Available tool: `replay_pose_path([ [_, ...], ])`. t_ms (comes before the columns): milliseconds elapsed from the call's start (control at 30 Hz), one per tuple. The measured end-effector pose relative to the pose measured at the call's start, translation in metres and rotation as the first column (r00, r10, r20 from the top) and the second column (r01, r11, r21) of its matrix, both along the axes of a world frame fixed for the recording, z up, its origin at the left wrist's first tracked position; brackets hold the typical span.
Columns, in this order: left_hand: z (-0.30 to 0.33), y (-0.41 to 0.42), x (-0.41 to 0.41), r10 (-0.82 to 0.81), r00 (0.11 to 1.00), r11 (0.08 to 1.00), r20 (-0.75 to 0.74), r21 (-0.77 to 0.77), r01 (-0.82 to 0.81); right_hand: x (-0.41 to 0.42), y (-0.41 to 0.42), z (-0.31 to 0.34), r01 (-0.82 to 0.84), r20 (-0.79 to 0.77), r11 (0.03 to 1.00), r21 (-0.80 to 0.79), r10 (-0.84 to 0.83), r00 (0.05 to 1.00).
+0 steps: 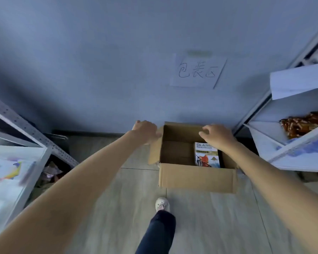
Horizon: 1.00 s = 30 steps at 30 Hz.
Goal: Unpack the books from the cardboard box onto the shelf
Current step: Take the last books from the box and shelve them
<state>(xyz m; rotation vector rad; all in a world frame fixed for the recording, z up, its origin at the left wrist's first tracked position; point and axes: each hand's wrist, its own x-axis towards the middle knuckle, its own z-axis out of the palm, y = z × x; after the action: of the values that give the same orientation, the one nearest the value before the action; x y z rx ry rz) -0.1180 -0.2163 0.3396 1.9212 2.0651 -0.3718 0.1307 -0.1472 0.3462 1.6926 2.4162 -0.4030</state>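
Head view was filled in the centre by an open brown cardboard box (195, 177) set on the pale wood-grain floor (117, 208) against the grey-blue wall (99, 61). A single book with a white cover and a red-robed figure (206, 154) was seen lying in the right part of the box, against its right wall. The left hand (145, 130) was reached to the upper left corner of the box, where its fingers were curled round the left flap (154, 149) and gripped its top edge. The right hand (217, 135) was held over the far right part of the box opening, fingers loosely bent and grasping nothing that could be made out; the book lay just below and toward the lower side of that hand, partly covered by the wrist, and whether it was touched could not be told. A handwritten paper sign (197, 71) was stuck on the wall above the box. Grey metal shelving (26, 129) was seen at the left edge of the frame and white shelving (283, 151) at the right edge, with printed sheets on both. A white shoe (162, 204) and a dark trouser leg (158, 233) were seen at the lower centre.
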Motion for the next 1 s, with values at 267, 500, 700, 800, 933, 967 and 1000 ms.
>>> replay_pose_path([
  [267, -0.111, 0.142, 0.105, -0.096, 0.991, 0.976, 0.098, -0.188, 0.113, 0.102, 0.098, -0.099, 0.345, -0.037, 0.880, -0.327, -0.377, 0.926],
  [500, -0.229, 0.200, 0.139, 0.026, 0.975, 0.901, 0.219, -0.428, 0.072, 0.144, 0.141, -0.213, 0.508, -0.001, 0.663, -0.550, -0.609, 0.793],
  [700, -0.355, 0.218, 0.159, 0.211, 0.938, 0.790, 0.276, -0.613, 0.003, 0.163, 0.166, -0.339, 0.548, 0.077, 0.578, -0.604, -0.643, 0.762],
  [800, -0.420, 0.222, 0.174, 0.317, 0.911, 0.747, 0.264, -0.662, -0.068, 0.168, 0.187, -0.408, 0.574, 0.093, 0.534, -0.621, -0.677, 0.730],
  [933, -0.488, 0.242, 0.198, 0.487, 0.830, 0.704, 0.272, -0.685, -0.188, 0.172, 0.211, -0.484, 0.639, 0.076, 0.453, -0.621, -0.777, 0.625],
  [967, -0.505, 0.248, 0.203, 0.519, 0.805, 0.708, 0.288, -0.673, -0.216, 0.175, 0.218, -0.501, 0.647, 0.072, 0.443, -0.620, -0.790, 0.609],
  [1000, -0.516, 0.255, 0.209, 0.552, 0.773, 0.715, 0.313, -0.655, -0.246, 0.177, 0.227, -0.514, 0.652, 0.062, 0.427, -0.626, -0.807, 0.587],
])
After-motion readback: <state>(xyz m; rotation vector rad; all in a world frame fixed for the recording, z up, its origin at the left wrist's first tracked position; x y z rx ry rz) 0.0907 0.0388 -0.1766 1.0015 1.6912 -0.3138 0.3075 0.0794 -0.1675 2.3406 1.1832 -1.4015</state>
